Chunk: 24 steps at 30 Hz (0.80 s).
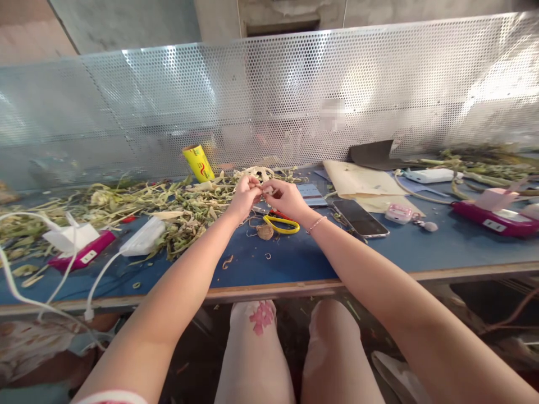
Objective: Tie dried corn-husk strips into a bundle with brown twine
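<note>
My left hand [244,197] and my right hand [285,196] meet above the blue table. Their fingertips pinch together at something small and pale, too small to make out. Just behind them, light dried stems [257,170] rise from a heap of withered green plants [185,205] that spreads to the left. Below the hands lie scissors with yellow handles [284,227], the blades partly covered, and a small round brown thing [265,232] with thin strands, perhaps a ball of twine.
A yellow tube [199,163] leans by the perforated metal screen [295,101]. On the right are a phone [361,217], brown paper [362,179], a pink earbud case [398,214] and a magenta power strip [492,217]. Another magenta strip [82,249] and a white charger [144,235] with cables sit left.
</note>
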Tool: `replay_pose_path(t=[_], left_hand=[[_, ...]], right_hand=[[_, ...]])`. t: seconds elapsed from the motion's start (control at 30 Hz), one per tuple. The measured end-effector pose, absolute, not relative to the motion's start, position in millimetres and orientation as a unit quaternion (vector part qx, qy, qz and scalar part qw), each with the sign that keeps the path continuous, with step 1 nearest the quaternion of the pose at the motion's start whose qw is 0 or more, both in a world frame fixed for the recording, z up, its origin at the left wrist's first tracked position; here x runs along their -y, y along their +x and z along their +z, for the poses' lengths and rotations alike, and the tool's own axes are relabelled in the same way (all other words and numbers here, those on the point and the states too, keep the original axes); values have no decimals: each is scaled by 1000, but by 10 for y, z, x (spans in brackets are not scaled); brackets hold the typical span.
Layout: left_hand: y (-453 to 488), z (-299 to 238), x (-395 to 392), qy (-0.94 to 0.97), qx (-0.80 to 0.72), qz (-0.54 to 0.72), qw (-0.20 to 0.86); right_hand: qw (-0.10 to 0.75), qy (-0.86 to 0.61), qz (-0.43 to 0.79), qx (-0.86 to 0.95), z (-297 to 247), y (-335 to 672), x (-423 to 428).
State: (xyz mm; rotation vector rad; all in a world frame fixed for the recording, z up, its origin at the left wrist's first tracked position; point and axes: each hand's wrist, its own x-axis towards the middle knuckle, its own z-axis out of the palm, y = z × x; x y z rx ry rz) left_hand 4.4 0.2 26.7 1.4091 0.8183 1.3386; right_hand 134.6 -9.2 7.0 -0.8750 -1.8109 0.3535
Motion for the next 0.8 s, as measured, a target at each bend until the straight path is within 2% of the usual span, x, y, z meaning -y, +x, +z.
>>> replay_pose_path(t=[0.23,0.5,0.67,0.8], left_hand=[[85,218,-31,599,-324,574,455],[95,176,-94,640,-314,605,356],[81,206,-66,654,-305,585,370],[64,250,1,651,-283,565,420]], right_hand=[[552,-392,142,722,97,1316,123],[574,-393,173,697,76,1319,110],[569,-387,216,693,71,1311,103],[574,-380,226,689,77,1299,113]])
